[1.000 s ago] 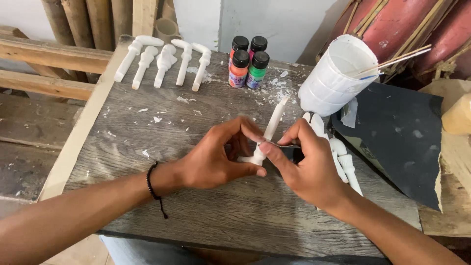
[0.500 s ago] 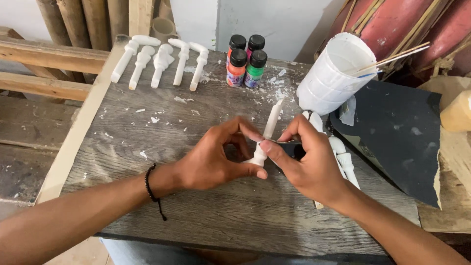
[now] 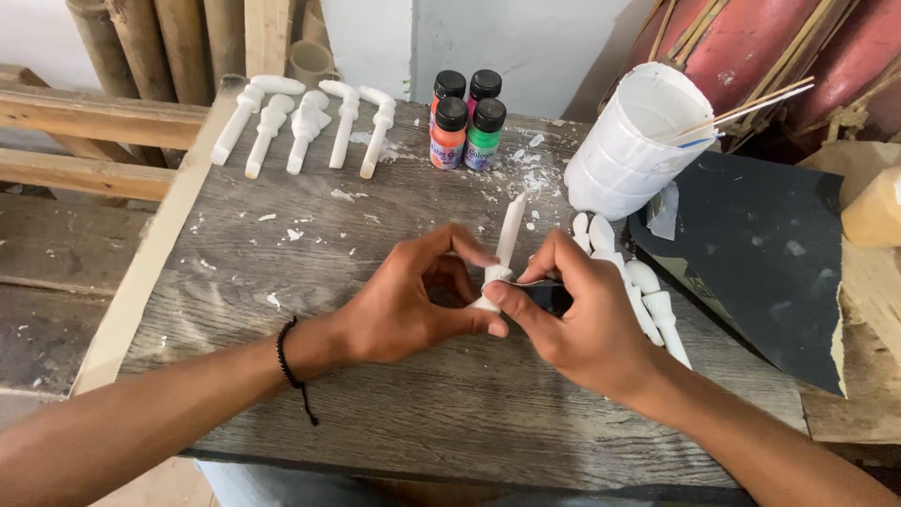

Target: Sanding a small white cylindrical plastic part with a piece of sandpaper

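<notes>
Pinching a white carved figure between both hands, left hand is steadying its base while right hand is pressing dark sandpaper; light strokes seem wisest.

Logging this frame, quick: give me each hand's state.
Left hand: closed, pinching the base of the white carved piece.
Right hand: closed, pressing a small dark sheet against the same piece.

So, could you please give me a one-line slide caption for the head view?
Left hand and right hand hold a white carved piece over a weathered wooden table.
</notes>
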